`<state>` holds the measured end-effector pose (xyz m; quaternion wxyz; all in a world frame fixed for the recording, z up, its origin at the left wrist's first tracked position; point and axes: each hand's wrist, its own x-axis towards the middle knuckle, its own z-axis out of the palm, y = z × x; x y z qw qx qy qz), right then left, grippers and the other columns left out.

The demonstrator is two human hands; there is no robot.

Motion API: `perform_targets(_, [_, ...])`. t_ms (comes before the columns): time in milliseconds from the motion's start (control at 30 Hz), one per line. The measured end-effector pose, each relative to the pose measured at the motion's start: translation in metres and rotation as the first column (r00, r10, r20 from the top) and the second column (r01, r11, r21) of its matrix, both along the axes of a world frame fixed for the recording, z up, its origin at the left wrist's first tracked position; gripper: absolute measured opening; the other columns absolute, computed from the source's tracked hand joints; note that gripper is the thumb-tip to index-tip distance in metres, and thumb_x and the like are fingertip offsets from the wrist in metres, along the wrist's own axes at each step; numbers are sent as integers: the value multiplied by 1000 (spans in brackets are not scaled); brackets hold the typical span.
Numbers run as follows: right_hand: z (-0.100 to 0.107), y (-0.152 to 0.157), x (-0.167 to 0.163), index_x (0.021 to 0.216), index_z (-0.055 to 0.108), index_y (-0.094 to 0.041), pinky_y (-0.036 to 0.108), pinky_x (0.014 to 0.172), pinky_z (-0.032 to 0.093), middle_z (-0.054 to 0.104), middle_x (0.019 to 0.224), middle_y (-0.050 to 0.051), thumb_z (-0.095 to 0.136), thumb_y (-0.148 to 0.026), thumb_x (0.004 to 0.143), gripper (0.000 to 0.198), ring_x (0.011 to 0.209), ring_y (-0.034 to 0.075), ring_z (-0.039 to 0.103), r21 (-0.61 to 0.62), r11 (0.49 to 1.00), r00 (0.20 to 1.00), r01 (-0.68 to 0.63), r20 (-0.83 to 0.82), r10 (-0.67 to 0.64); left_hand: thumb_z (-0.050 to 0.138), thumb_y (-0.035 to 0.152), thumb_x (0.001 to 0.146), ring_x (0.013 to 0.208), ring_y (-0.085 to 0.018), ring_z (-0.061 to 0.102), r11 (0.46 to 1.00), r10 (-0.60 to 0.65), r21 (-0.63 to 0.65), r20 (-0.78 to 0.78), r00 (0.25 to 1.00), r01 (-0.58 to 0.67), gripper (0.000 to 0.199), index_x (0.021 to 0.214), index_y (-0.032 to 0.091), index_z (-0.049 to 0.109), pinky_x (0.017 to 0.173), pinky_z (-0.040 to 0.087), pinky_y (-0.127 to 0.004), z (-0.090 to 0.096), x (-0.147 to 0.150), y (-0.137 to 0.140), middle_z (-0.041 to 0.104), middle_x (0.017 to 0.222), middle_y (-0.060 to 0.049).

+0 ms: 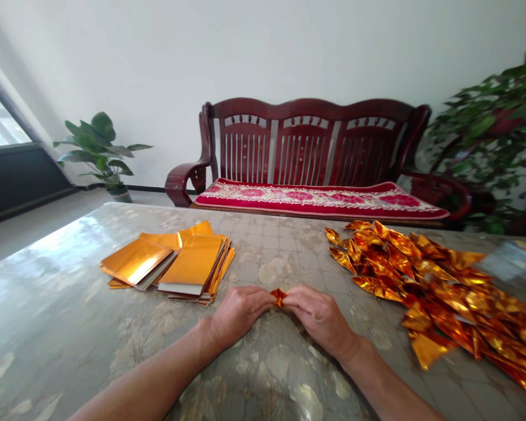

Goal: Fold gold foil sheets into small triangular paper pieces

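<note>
Between my two hands, just above or on the table, is a small folded piece of gold foil paper. My left hand pinches its left end, and my right hand pinches the right end. Most of the piece is hidden by the fingers; only its creased, shiny middle shows. Left of my hands lie stacks of flat gold foil paper sheets, some with pale undersides. To the right spreads a large heap of folded gold foil pieces with pointed ends.
The table has a glossy, flower-patterned cover. A clear plastic packet lies at its right edge, beside the heap. Beyond stands a dark red wooden bench with a red and white seat cover. Leafy plants flank it.
</note>
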<state>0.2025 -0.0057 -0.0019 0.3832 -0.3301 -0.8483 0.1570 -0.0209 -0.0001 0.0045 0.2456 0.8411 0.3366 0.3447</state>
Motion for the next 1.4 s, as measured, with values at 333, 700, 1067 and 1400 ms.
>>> perform_targets(333, [-4, -2, -6, 100, 69, -24, 26, 77, 53, 70, 94, 3, 56, -17, 93, 17, 86, 15, 66, -10, 1000, 998, 26, -52, -27, 51, 18, 95, 78, -11, 66, 997, 33, 76, -65, 997, -29, 18, 97, 20, 68, 72, 47, -18, -7, 1, -1, 71, 85, -1])
perform_targets(700, [0, -6, -12, 96, 69, -23, 26, 78, 51, 69, 91, 3, 56, -17, 92, 14, 85, 15, 65, -57, 996, 997, 69, -22, -70, 46, 28, 99, 76, -11, 60, 997, 72, 34, -148, 986, -67, 23, 89, 19, 65, 72, 43, -19, -5, 2, -2, 64, 81, 0])
perform_targets(1067, [4, -8, -17, 79, 64, -21, 25, 70, 47, 63, 79, 2, 54, -13, 90, 17, 75, 15, 60, -107, 982, 987, 153, -27, -157, 46, 28, 99, 73, -10, 57, 999, 9, 46, -145, 989, -2, 24, 85, 18, 63, 69, 42, -19, -5, -1, -1, 61, 79, 0])
perform_targets(1400, [3, -10, -17, 89, 66, -22, 25, 74, 49, 66, 86, 3, 53, -12, 90, 16, 81, 15, 63, -55, 996, 996, 76, -47, -79, 47, 21, 97, 72, -10, 59, 993, 13, 116, -135, 991, 3, 20, 91, 20, 65, 67, 42, -18, -5, -2, -3, 64, 80, -1])
